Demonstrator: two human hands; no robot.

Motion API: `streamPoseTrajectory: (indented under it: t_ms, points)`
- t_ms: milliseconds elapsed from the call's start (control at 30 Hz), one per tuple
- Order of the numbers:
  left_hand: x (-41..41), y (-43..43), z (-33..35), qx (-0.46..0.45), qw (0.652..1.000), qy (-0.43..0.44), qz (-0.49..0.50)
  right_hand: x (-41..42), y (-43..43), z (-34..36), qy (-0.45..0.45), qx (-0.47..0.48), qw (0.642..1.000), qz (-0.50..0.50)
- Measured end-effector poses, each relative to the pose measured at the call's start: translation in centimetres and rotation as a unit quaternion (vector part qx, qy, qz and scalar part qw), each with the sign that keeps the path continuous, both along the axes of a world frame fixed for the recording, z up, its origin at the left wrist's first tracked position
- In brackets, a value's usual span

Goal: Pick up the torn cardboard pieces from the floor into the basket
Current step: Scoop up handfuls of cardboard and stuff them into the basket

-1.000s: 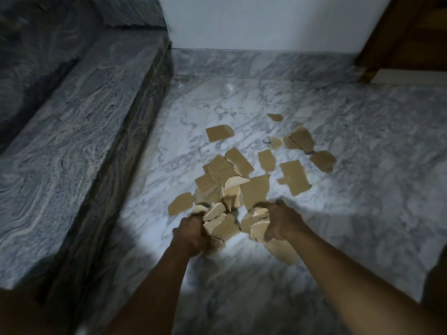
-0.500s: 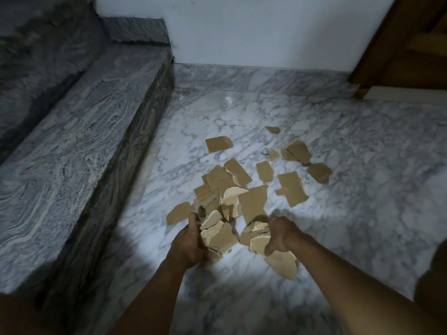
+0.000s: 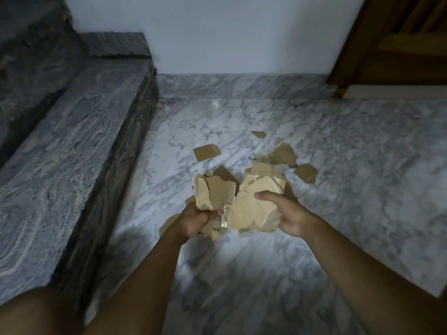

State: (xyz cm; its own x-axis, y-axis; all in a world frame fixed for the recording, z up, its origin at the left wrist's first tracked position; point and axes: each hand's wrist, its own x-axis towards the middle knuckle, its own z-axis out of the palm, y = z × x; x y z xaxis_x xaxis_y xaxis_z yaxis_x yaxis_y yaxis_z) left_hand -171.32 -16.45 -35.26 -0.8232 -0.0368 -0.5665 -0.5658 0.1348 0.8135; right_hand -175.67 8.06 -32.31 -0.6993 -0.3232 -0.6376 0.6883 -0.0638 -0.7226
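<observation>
Left grip (image 3: 193, 220): your hand holds a cardboard bundle (image 3: 215, 193).
Right grip (image 3: 289, 215): your hand holds a second bundle (image 3: 254, 209).
Loose cardboard pieces (image 3: 206, 152): on the marble floor (image 3: 362, 189), beyond both hands.

I am indoors in a home: white veined marble floor (image 3: 338, 165), grey stone steps (image 3: 72, 141) at the frame's left, plain white wall (image 3: 229, 32) above, wooden door (image 3: 399, 44) upper right.
</observation>
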Motion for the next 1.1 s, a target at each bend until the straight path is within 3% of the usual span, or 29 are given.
streamPoseTrajectory:
  t_ms: [200, 400, 533, 800, 1100]
  points:
    - [-4.0, 8.4, 4.0, 0.088, 0.993, 0.001, -0.077, 0.3, 3.2, 2.0, -0.003, -0.062, 0.983, -0.172]
    - [-5.2, 15.9, 7.4, 0.071, 0.975, -0.004, -0.212, 4.7, 10.5, 5.9, 0.023, -0.006, 0.95, -0.31]
    - [-3.4, 23.8, 11.5, 0.104, 0.94, 0.04, -0.323, 10.5, 16.6, 9.0, 0.05, 0.019, 0.91, -0.41]
    - [7.2, 41.7, 22.6, 0.152, 0.839, 0.099, -0.513, 26.3, 30.2, 18.3, 0.093, 0.119, 0.823, -0.548]
    - [26.7, 64.3, 26.3, 0.139, 0.753, 0.11, -0.634, 49.4, 48.0, 23.1, 0.086, 0.203, 0.703, -0.676]
